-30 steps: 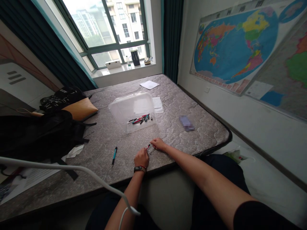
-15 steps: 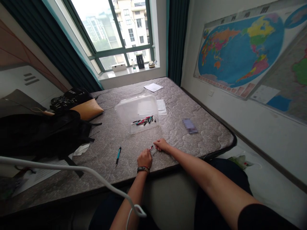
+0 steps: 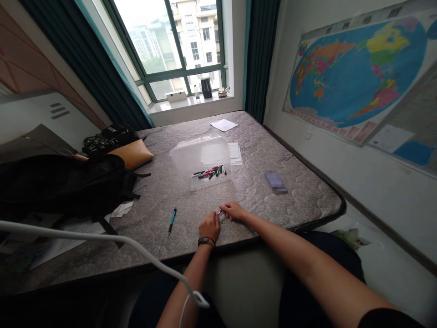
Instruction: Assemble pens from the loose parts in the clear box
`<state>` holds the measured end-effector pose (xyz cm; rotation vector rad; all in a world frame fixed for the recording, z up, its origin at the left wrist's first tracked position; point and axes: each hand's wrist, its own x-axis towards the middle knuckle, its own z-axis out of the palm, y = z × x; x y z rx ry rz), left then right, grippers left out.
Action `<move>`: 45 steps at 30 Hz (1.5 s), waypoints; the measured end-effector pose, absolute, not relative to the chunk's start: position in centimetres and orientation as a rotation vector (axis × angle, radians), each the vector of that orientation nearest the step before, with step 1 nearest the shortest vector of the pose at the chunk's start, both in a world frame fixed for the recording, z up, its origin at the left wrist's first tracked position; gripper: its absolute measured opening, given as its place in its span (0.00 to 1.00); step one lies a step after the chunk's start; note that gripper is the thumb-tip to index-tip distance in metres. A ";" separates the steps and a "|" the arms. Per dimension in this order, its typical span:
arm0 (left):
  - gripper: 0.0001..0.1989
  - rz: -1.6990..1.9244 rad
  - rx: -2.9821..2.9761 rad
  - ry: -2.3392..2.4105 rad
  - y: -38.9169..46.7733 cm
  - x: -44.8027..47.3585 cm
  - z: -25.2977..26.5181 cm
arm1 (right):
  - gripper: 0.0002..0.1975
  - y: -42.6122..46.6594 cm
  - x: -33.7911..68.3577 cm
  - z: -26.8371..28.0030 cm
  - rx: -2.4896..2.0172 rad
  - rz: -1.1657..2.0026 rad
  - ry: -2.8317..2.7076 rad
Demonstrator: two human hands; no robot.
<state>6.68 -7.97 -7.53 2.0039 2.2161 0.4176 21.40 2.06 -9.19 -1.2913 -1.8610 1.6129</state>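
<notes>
A slim pen with red and white showing (image 3: 220, 212) is held just above or against the grey patterned mattress (image 3: 297, 196), on the near side of the clear plastic box (image 3: 183, 159). Its long axis slants away and rightward, roughly toward the space right of the box; which end is the tip is hidden by fingers. The left hand (image 3: 209, 226) is closed around the nearer end, the right hand (image 3: 234, 212) pinches the farther one, the two almost together, probably so both ends stay steady. Nearer than the box and to its left lies a teal-and-black pen (image 3: 172, 222). Inside the box are loose mixed-colour pens (image 3: 218, 171), its walls presumably keeping them gathered; white paper sheets (image 3: 235, 154) lie just beyond its right side.
</notes>
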 end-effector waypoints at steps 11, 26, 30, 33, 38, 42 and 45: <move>0.17 0.553 2.112 2.067 -8.1 6.6 -8.2 | 0.11 2.7 20.4 -9.6 -1.443 1.572 -1.351; 0.19 0.677 2.260 1.867 -8.2 6.3 -8.6 | 0.18 2.0 19.8 -11.6 -1.017 1.672 -1.791; 0.26 0.650 2.207 1.923 -8.1 6.1 -9.1 | 0.21 2.1 19.6 -12.0 -1.148 1.552 -1.762; 0.27 0.614 2.125 2.033 -7.9 5.9 -9.5 | 0.23 1.8 19.6 -11.8 -1.178 1.482 -1.842; 0.18 0.579 2.118 2.160 -7.9 5.7 -9.4 | 0.23 1.0 19.9 -10.9 -1.182 1.245 -2.091; 0.15 0.645 2.170 2.274 -8.0 5.8 -9.1 | 0.23 1.1 20.0 -10.8 -1.140 1.205 -2.185; 0.14 0.704 2.217 2.253 -7.9 5.9 -9.1 | 0.23 1.3 19.8 -11.0 -1.176 1.206 -2.153</move>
